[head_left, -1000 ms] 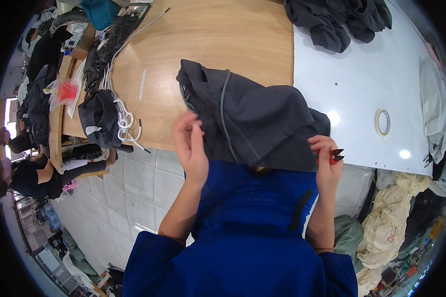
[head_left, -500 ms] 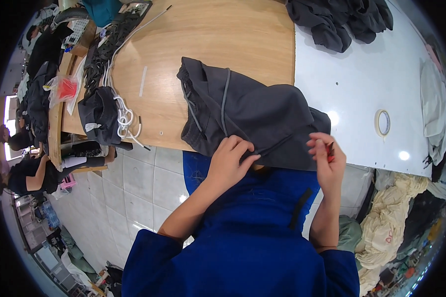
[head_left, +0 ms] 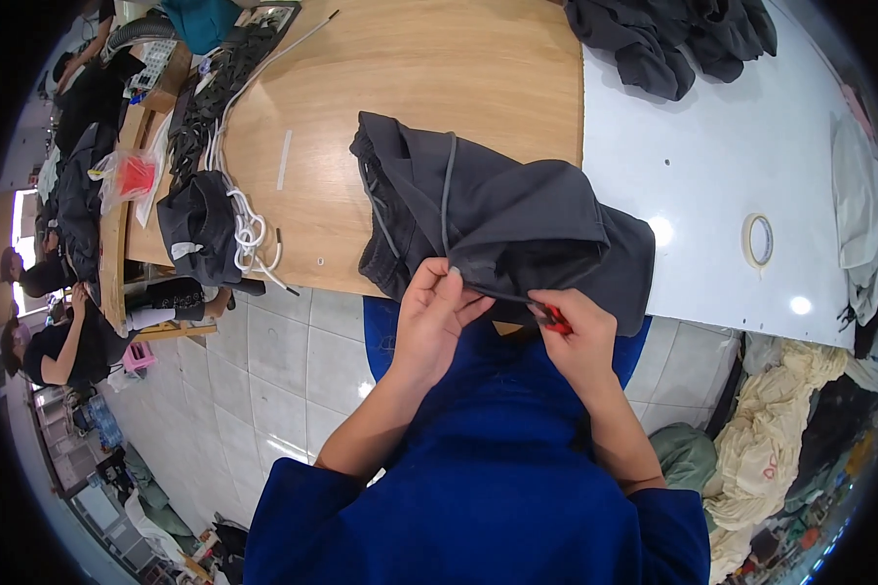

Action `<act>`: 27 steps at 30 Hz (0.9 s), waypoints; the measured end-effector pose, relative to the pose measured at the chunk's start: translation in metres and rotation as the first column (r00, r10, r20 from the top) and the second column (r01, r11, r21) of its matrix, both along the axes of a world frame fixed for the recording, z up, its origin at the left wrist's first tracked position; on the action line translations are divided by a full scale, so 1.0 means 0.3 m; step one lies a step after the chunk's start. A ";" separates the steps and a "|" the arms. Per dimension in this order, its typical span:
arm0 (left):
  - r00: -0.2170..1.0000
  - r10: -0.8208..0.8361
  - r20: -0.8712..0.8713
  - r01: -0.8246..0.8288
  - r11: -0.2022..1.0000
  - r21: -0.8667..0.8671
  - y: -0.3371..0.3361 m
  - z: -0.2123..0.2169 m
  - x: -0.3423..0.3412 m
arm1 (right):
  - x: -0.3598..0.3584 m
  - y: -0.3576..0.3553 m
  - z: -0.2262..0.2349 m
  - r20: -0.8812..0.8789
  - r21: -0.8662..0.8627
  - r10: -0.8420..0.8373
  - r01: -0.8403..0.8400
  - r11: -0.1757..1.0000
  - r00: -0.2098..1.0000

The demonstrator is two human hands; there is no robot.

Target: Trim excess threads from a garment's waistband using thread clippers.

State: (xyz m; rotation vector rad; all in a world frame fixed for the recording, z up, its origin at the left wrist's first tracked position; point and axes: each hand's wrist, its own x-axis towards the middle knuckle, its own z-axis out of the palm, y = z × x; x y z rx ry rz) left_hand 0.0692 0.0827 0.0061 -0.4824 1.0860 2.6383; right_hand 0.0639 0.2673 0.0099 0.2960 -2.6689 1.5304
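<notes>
Dark grey drawstring trousers [head_left: 527, 210] lie folded at the front edge of the wooden table, the gathered waistband at left and an open leg end facing me. A grey cord [head_left: 447, 195] runs over the cloth. My left hand [head_left: 431, 327] is closed, pinching the leg's edge between thumb and fingers. Close by on the right, my right hand [head_left: 580, 336] is curled around small red-handled snips [head_left: 554, 319]. Its fingertips are at the same cloth edge. The blades are mostly hidden, so I cannot tell whether they touch the fabric.
Wooden table [head_left: 312, 88] meets a white tabletop [head_left: 712, 195] at right, bearing a tape roll [head_left: 756, 240] and dark garments [head_left: 673, 39]. At left are white cords [head_left: 249, 229], a dark folded garment [head_left: 200, 224] and a red item in plastic [head_left: 132, 175]. People sit further left.
My right hand has come left with the snips, from the cloth's right side to beside my left hand. The left hand has turned, and the leg opening is now lifted and spread.
</notes>
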 end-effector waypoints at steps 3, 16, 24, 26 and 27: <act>0.991 0.048 0.123 -0.073 0.977 0.203 0.015 0.030 -0.007 | 0.014 -0.002 0.010 -0.178 0.003 0.027 -0.026 1.000 0.984; 0.997 -0.063 0.045 0.055 0.985 0.167 0.024 0.045 -0.013 | 0.013 -0.045 0.023 0.440 -0.485 0.012 0.226 0.844 0.898; 0.994 -0.103 0.020 0.101 0.990 0.094 0.032 0.058 0.000 | -0.001 0.000 0.074 0.308 -0.589 -0.056 0.237 0.772 0.950; 0.994 -0.103 0.032 0.099 0.991 0.088 0.052 0.081 -0.009 | -0.003 -0.003 0.108 0.288 -0.583 -0.042 0.209 0.785 0.957; 0.994 -0.103 0.043 0.099 0.992 0.080 0.059 0.087 -0.011 | -0.005 -0.014 0.130 0.287 -0.525 -0.017 0.172 0.833 0.958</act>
